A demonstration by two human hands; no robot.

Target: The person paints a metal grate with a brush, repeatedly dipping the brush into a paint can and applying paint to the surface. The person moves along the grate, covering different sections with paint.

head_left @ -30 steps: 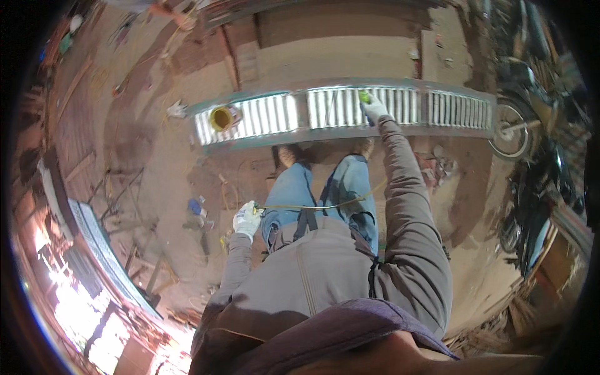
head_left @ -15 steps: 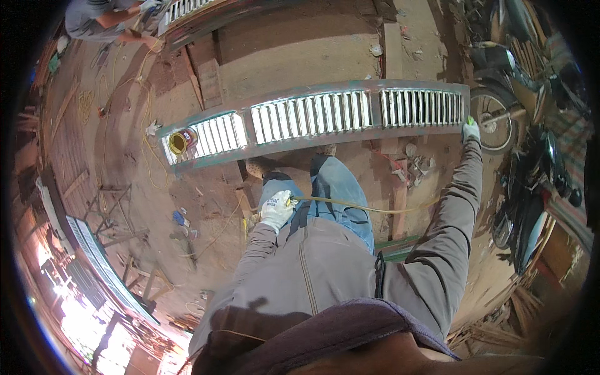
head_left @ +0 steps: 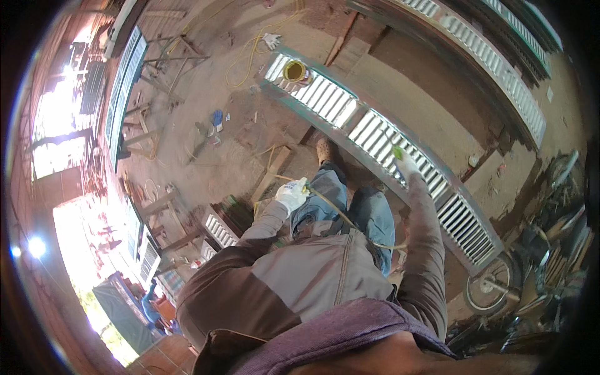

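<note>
A long louvred shutter panel (head_left: pixel 360 120) with pale slats and a worn grey-green frame runs diagonally in front of me. On its far left end stands an open round can (head_left: pixel 294 71), yellowish inside. My left hand (head_left: pixel 292 195), in a white glove, is closed around a thin yellow hose (head_left: pixel 337 211) in front of my left thigh. From there the hose trails right across my legs. My gloved right hand (head_left: pixel 407 167), blurred, reaches out over the slats at the panel's middle. A small bright green thing (head_left: pixel 397 152) shows at its fingers, its kind unclear.
More louvred panels (head_left: pixel 500 62) lie at the far right. A motorcycle wheel (head_left: pixel 490 284) stands close to the panel's right end. At left are another panel (head_left: pixel 124 94) on wooden trestles, a loose glove (head_left: pixel 271 41) and yellow cord (head_left: pixel 251 59) on the dirt floor.
My view has turned left, so the panel now slants. My right hand has moved from the panel's right end to its middle. My left hand keeps hold of the hose.
</note>
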